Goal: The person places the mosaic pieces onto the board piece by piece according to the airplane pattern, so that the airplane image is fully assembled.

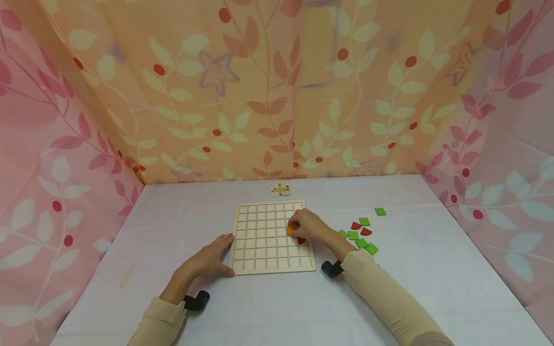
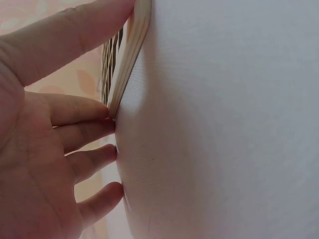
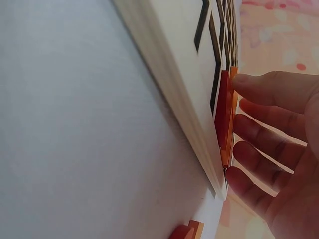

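Note:
A pale wooden board [image 1: 264, 240] with a grid of square cells lies on the table. My right hand [image 1: 309, 225] is over its right side, fingers bent down. Thumb and forefinger pinch an orange square tile [image 1: 290, 231] low at the grid; its seating in a cell is hidden. Just nearer and to the right, a red quarter-round tile [image 1: 301, 240] sits partly under the hand. More orange [image 3: 225, 158] shows below the fingers in the right wrist view. My left hand [image 1: 212, 254] lies along the board's left edge, thumb and fingers extended and touching it.
Green square tiles [image 1: 371, 248] and red quarter-round tiles [image 1: 366, 231] lie loose to the right of the board. One green tile [image 1: 380, 211] sits farther back. A small pattern card [image 1: 280, 188] lies beyond the board. Patterned curtains [image 1: 268, 96] enclose the table.

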### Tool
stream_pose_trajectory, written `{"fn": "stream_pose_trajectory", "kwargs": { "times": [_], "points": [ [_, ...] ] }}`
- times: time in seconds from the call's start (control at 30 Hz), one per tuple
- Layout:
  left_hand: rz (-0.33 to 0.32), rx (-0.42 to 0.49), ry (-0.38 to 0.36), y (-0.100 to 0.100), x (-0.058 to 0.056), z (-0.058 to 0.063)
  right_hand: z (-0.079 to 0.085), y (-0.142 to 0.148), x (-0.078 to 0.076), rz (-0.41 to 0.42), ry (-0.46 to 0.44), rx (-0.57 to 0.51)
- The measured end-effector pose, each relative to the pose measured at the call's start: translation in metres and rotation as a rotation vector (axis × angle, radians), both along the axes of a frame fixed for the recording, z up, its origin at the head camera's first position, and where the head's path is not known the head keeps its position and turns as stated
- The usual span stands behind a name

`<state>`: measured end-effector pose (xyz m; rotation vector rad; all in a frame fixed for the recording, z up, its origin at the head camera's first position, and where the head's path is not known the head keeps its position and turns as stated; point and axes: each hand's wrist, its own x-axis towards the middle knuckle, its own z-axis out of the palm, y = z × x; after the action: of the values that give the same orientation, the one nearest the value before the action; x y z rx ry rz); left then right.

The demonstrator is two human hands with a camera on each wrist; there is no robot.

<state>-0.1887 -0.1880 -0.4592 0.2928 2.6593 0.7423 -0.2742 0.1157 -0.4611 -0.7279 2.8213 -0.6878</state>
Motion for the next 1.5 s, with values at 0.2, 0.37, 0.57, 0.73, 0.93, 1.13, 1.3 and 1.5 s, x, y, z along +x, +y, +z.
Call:
{"fn": "stream_pose_trajectory", "kwargs": {
  "times": [0.2, 0.37, 0.57, 0.73, 0.93, 1.13, 1.3, 1.5],
  "points": [
    [-0.008, 0.004, 0.002, 0.0, 0.002, 0.001, 0.001, 0.004, 0.0, -0.018, -0.04, -0.054],
    [-0.014, 0.0, 0.004, 0.001, 0.002, 0.001, 0.003, 0.015, -0.001, -0.025, -0.118, -0.184],
    [-0.02, -0.003, -0.003, 0.001, 0.001, 0.001, 0.009, 0.031, 0.0, -0.015, -0.167, -0.303],
    [-0.022, -0.004, 0.0, 0.001, 0.001, 0.001, 0.012, 0.043, 0.0, -0.006, -0.159, -0.343],
    [-0.021, -0.002, 0.006, 0.001, 0.001, 0.002, 0.014, 0.052, -0.001, -0.056, -0.184, -0.335],
    [-0.013, 0.003, 0.0, 0.001, 0.002, 0.0, 0.015, 0.06, 0.001, -0.065, -0.162, -0.324],
    [0.0, -0.004, -0.003, 0.001, 0.001, -0.002, 0.018, 0.07, 0.004, -0.067, -0.145, -0.326],
    [0.002, -0.018, -0.001, 0.001, 0.002, 0.001, 0.015, 0.08, 0.005, -0.086, -0.127, -0.307]
  ]
}}
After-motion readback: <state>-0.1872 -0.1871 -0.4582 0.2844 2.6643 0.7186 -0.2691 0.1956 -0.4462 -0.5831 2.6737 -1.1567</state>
